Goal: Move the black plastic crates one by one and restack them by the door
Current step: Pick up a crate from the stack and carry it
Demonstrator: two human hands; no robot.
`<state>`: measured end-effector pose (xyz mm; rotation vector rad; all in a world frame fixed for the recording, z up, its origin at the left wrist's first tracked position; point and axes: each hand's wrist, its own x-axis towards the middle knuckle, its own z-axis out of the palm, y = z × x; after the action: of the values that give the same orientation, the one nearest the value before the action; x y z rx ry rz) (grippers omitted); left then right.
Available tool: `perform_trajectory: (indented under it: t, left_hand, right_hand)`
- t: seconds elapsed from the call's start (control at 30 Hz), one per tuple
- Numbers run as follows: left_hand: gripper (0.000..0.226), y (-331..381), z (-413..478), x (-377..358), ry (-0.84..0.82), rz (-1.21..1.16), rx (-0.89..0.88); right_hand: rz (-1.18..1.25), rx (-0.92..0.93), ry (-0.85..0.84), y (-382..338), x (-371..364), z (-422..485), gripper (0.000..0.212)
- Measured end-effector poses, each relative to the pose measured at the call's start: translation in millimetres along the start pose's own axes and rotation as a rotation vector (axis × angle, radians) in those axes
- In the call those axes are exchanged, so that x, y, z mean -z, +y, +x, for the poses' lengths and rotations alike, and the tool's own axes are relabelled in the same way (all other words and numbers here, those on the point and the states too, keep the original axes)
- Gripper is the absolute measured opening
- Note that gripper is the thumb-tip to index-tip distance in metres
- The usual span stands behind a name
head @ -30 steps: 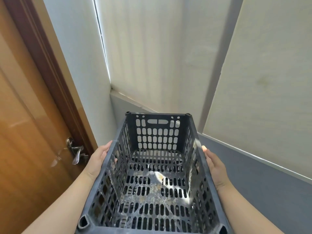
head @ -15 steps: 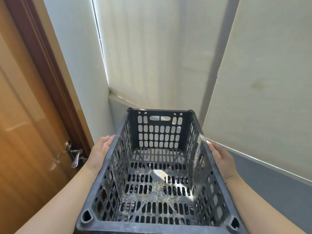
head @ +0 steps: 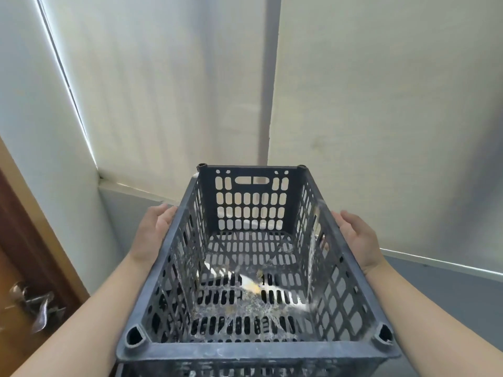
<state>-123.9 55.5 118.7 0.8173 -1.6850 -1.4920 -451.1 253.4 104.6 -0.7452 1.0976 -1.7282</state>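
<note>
A black plastic crate [head: 253, 351] with slotted walls and a dusty, stained floor fills the lower middle of the head view, its open top facing me. My left hand [head: 155, 232] presses against its left long wall near the rim. On the right long wall my right hand [head: 356, 240] does the same, so the crate is held between both palms. A strip of a second black crate [head: 245, 372] shows directly under the near rim at the bottom edge. Whether the two touch is hidden.
A brown wooden door [head: 16, 268] with a metal lever handle [head: 38, 308] stands at the lower left. A white wall [head: 40, 131] meets pale window blinds [head: 381, 131] in a corner behind the crate. Grey floor [head: 449, 295] lies to the right.
The crate has come closer and sits more to the right in view, while the door has slid toward the left edge. Another crate's top edge now shows below it. Both hands keep their hold.
</note>
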Motion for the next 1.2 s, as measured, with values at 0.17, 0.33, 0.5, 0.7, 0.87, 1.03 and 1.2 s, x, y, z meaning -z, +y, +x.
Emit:
perform_trajectory:
  t: [0.17, 0.33, 0.5, 0.7, 0.87, 1.03, 1.2]
  left_hand:
    - [0.037, 7.2, 5.7, -46.1, -0.113, 0.016, -0.02]
    - [0.045, 16.0, 0.1, -101.6, -0.238, -0.047, 0.025]
    - [0.047, 25.1, -17.5, -169.2, -0.321, -0.095, 0.044]
    - [0.054, 36.6, -49.7, -259.2, -0.332, -0.072, 0.031]
    - [0.052, 32.5, -73.0, -331.1, -0.278, -0.056, 0.063]
    - [0.085, 25.1, -97.3, -381.9, -0.244, 0.026, 0.02]
    - [0.045, 3.6, -107.7, -415.8, -0.217, 0.098, 0.019]
  right_hand:
    - [0.01, 0.042, 0.046, -21.4, 35.2, -46.0, 0.09]
    - [-0.019, 0.072, 0.119, -40.6, 74.2, -94.5, 0.087]
    - [0.0, 0.112, 0.208, -64.8, 118.9, -147.4, 0.083]
    - [0.036, 0.158, 0.191, -100.4, 184.2, -206.0, 0.089]
    - [-0.007, 0.181, 0.25, -121.9, 245.3, -245.9, 0.076]
    - [-0.038, 0.186, 0.455, -130.4, 292.2, -291.4, 0.042]
    - [-0.093, 0.179, 0.53, -133.9, 317.3, -325.7, 0.045]
